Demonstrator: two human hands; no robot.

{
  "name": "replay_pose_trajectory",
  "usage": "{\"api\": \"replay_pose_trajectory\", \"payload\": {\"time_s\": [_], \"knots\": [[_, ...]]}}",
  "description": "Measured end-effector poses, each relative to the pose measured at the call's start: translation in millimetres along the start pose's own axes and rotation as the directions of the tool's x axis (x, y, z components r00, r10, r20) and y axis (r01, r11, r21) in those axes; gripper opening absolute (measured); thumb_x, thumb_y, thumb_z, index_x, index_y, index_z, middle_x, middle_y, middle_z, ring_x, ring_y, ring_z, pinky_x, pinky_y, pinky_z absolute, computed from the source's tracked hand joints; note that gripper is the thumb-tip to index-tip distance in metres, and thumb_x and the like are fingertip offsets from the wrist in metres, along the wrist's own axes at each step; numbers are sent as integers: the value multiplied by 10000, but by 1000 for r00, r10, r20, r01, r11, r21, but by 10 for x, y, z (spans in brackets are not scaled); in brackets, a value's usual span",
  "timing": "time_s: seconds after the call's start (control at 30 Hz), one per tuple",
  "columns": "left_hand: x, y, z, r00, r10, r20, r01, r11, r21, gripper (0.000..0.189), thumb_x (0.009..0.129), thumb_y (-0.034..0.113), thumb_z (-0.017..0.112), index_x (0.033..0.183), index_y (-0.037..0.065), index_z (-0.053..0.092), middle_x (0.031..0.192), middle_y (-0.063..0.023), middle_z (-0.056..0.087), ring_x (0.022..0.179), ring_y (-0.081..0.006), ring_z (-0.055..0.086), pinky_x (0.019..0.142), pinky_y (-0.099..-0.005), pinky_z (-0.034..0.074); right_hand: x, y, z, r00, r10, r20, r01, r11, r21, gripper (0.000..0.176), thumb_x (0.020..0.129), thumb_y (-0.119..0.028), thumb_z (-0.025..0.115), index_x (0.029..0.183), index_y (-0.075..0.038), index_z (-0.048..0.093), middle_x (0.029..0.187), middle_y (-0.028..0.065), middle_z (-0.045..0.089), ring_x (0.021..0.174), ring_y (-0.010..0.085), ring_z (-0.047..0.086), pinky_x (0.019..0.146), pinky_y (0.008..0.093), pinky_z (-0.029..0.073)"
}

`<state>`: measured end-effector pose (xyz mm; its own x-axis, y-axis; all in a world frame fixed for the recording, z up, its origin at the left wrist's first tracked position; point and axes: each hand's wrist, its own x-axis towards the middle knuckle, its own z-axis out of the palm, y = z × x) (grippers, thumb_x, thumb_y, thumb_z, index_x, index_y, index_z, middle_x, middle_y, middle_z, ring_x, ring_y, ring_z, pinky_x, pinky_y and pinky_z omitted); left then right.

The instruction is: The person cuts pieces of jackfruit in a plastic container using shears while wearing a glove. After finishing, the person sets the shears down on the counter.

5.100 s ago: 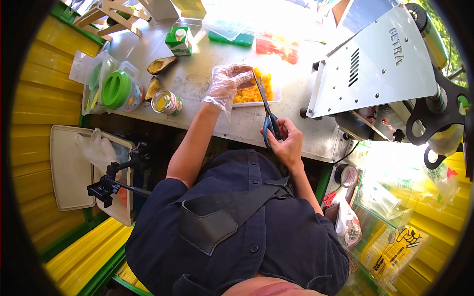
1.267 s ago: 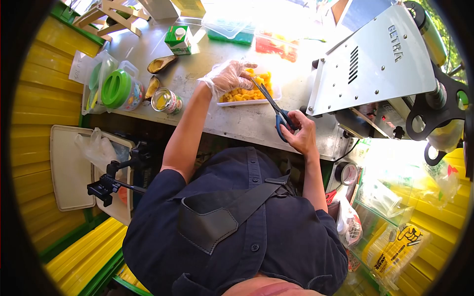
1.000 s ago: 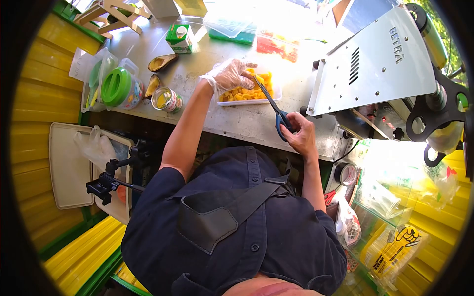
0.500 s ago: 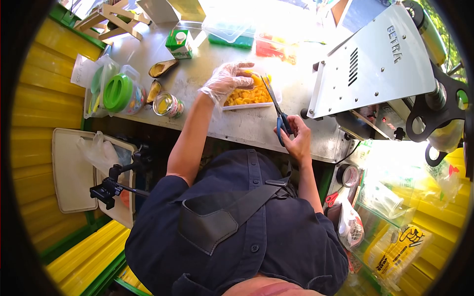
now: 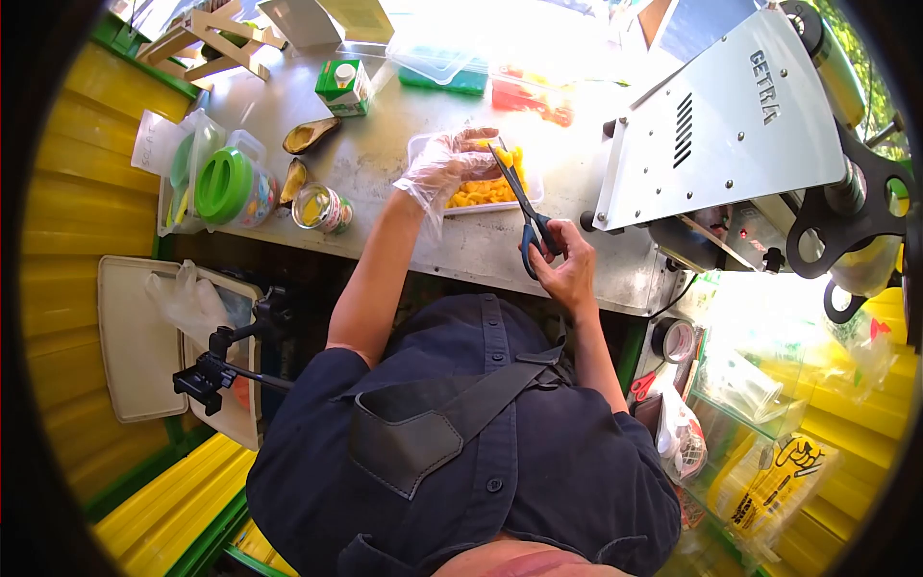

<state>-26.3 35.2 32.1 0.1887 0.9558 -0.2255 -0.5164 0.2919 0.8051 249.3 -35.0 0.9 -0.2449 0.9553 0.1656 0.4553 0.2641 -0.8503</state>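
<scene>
A white tray (image 5: 415, 146) with yellow-orange pieces (image 5: 481, 195) stands near the front edge of the metal table. Over its left side is my left hand (image 5: 450, 163) in a clear plastic glove, fingers pinched together round a yellow piece (image 5: 486, 146). My bare right hand (image 5: 567, 267) holds dark-handled scissors (image 5: 529, 209) by their loops. The blades are slightly parted and point up and left, their tips beside the fingers of my left hand. Part of the tray is hidden beneath the glove.
On the left are an open can (image 5: 322, 209), brown husks (image 5: 310, 136), a green-lidded jar (image 5: 224, 186) and a green-white carton (image 5: 343, 87). Green (image 5: 442, 77) and red (image 5: 532, 95) containers stand behind. A large metal machine (image 5: 721, 125) occupies the right side.
My right hand and the scissors have moved slightly left, bringing the blade tips to my left fingers. More of the tray's left corner shows, and the view has shifted slightly.
</scene>
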Motion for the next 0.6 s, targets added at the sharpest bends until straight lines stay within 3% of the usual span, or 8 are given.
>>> {"api": "replay_pose_trajectory", "payload": {"time_s": [0.23, 0.37, 0.43, 0.6], "knots": [[41, 8, -18, 999, -5, -45, 6, 1000, 25, 538, 936, 11, 810, 1419, -77, 588, 1200, -192, 742, 1025, -264, 780, 909, -378, 685, -64, 175, 73, 1000, 27, -4, -26, 995, 94, 306, 851, -160, 868, 1049, -34, 672, 705, 40, 631, 601, 117, 588, 588, 295, 485], [18, 61, 23, 998, -12, -69, 16, 998, 54, 546, 933, -15, 802, 1428, -79, 581, 1198, -200, 739, 1034, -262, 776, 899, -372, 692, -100, 302, 107, 999, 49, -5, -48, 990, 136, 290, 855, -157, 863, 1027, -23, 673, 683, 36, 580, 605, 101, 538, 590, 285, 464], [14, 82, 38, 996, -29, -79, 34, 997, 69, 574, 955, -63, 752, 1474, -96, 512, 1212, -243, 739, 1051, -296, 779, 890, -369, 695, -107, 303, 102, 999, 53, -2, -52, 988, 145, 289, 856, -157, 861, 1025, -19, 672, 683, 35, 561, 609, 106, 519, 588, 284, 452], [50, 45, 9, 996, -37, -86, 46, 994, 99, 567, 950, -73, 750, 1474, -84, 532, 1213, -248, 736, 1051, -299, 777, 892, -369, 695, -112, 280, 62, 999, 45, 3, -45, 992, 118, 291, 859, -159, 858, 1023, -7, 671, 686, 29, 516, 624, 115, 470, 582, 287, 419]]}}
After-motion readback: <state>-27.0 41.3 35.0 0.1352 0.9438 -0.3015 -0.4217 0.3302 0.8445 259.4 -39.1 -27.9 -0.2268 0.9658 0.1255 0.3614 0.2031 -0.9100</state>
